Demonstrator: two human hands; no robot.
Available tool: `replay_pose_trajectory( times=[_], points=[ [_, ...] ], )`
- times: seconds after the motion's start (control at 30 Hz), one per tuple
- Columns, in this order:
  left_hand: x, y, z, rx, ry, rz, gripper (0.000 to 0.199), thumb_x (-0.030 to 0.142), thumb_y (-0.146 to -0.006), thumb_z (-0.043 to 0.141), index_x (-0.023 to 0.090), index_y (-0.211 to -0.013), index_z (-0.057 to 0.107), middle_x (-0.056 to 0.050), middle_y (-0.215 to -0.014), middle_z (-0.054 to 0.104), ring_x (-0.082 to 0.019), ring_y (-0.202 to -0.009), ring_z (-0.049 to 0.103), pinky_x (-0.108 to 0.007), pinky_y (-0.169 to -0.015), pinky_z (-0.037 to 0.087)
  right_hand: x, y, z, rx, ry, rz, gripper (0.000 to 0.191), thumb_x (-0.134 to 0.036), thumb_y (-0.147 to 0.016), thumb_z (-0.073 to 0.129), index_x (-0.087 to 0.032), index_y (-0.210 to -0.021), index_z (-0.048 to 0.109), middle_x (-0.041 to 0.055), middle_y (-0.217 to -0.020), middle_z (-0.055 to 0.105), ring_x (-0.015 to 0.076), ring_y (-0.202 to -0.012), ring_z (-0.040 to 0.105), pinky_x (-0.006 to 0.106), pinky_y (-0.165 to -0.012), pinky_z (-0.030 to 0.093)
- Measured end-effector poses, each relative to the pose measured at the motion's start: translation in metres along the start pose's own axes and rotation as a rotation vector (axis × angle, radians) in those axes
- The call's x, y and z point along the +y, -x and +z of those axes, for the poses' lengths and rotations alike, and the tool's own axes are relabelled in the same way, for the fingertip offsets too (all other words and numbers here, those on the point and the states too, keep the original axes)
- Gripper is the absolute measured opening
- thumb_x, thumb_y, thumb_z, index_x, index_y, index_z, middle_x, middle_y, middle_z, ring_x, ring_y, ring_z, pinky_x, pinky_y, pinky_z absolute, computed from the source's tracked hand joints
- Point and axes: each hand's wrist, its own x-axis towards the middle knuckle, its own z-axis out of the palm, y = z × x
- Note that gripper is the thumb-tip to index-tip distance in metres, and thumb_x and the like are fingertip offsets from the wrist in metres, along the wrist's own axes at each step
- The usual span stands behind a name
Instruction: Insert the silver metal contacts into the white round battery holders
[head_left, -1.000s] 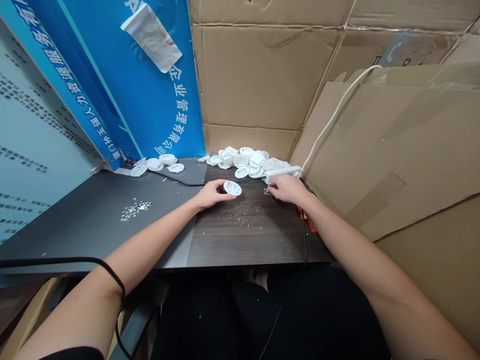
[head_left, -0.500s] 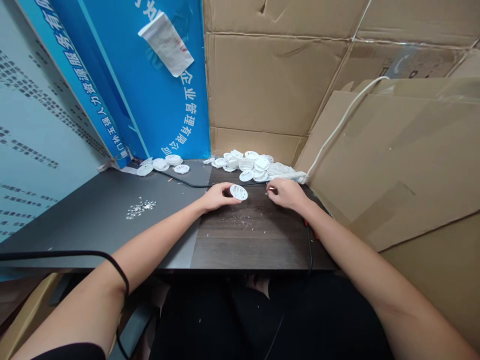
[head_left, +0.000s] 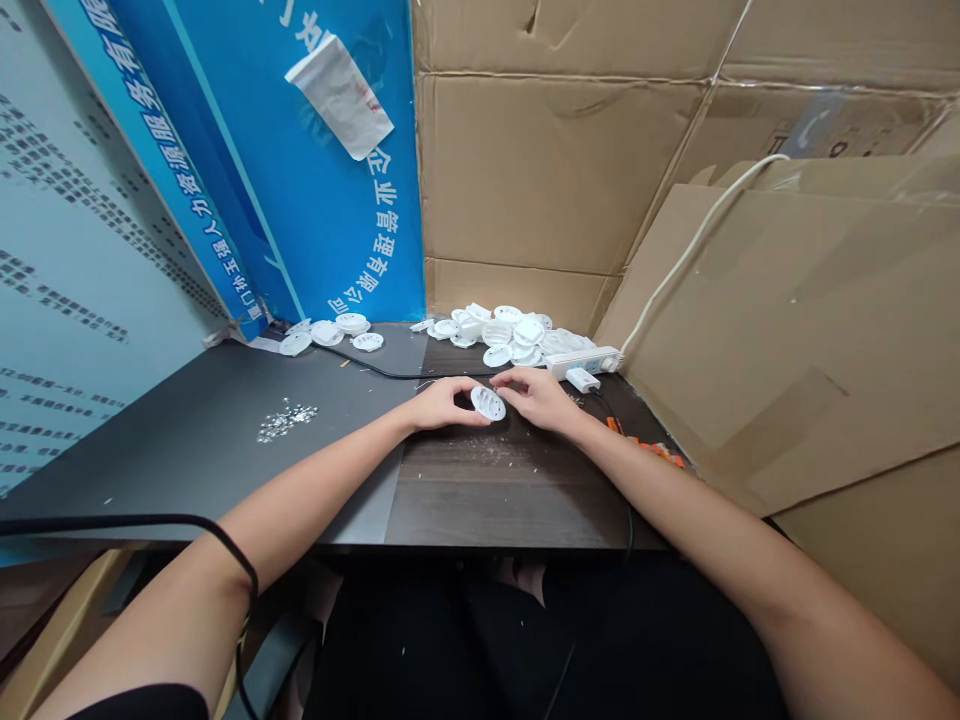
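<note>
Over the dark wood part of the table, my left hand grips a round white plastic disc with slots, its slotted face tilted toward me. My right hand is at the right edge of that disc, thumb and fingertips pinched together. Whatever small piece lies between those fingertips is too small to name. Behind both hands a pile of similar white discs lies against the cardboard. A little heap of small shiny metal parts rests on the grey surface to the left.
A white power strip with a plugged-in adapter lies at the back right. Orange-handled objects lie near the right edge. More white discs sit at the back left. A black cable crosses the table; cardboard walls enclose the back.
My right hand has moved left from near the power strip to the disc's edge, uncovering the adapter and orange-handled objects. My left hand, still holding the disc, has shifted slightly.
</note>
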Motion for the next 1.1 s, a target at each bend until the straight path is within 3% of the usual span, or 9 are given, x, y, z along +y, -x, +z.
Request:
replay_pose_trajectory(
  times=[0.3,0.57,0.77,0.93,1.1],
  points=[
    [0.001,0.0,0.0,-0.015,0.005,0.001,0.052,0.046,-0.074,0.084,0.013,-0.112,0.073,-0.007,-0.112,0.073,-0.021,-0.106,0.065,-0.031,-0.098,0.047,-0.007,0.001,0.001,-0.041,0.029,-0.135,0.017,-0.022,-0.094,0.061,-0.016,-0.099,0.077,0.0074,-0.1,0.073,0.0167,-0.09,0.065,0.029,-0.084,0.047],
    [0.001,0.001,-0.001,-0.027,0.026,-0.004,0.052,0.049,-0.076,0.083,0.014,-0.112,0.074,-0.007,-0.113,0.073,-0.021,-0.106,0.066,-0.03,-0.099,0.047,-0.009,0.001,-0.003,-0.063,-0.03,-0.115,0.021,-0.021,-0.095,0.058,-0.016,-0.102,0.078,0.0069,-0.102,0.073,0.0166,-0.094,0.066,0.03,-0.089,0.048],
    [0.003,0.002,0.0,-0.035,0.046,0.023,0.048,0.045,-0.076,0.084,0.014,-0.111,0.074,-0.007,-0.113,0.073,-0.02,-0.107,0.065,-0.029,-0.099,0.046,-0.006,0.001,0.001,-0.041,-0.139,0.043,0.019,-0.026,-0.088,0.069,-0.016,-0.101,0.079,0.0059,-0.099,0.073,0.0149,-0.087,0.062,0.028,-0.085,0.047],
    [0.004,0.002,0.0,-0.041,0.042,0.03,0.049,0.044,-0.076,0.085,0.014,-0.112,0.074,-0.007,-0.113,0.073,-0.02,-0.106,0.065,-0.029,-0.099,0.046,-0.006,0.0,0.001,-0.099,-0.317,0.273,0.027,-0.033,-0.081,0.074,-0.012,-0.098,0.076,0.0075,-0.096,0.072,0.0126,-0.078,0.06,0.022,-0.067,0.045],
    [0.004,0.002,-0.001,-0.051,0.033,0.044,0.05,0.044,-0.075,0.085,0.015,-0.114,0.074,-0.007,-0.116,0.073,-0.021,-0.108,0.065,-0.03,-0.101,0.046,-0.013,-0.002,-0.005,-0.18,-0.474,0.468,0.042,-0.046,-0.077,0.077,-0.012,-0.101,0.074,0.0068,-0.088,0.067,0.0071,-0.059,0.044,0.018,-0.043,0.025]
  ],
)
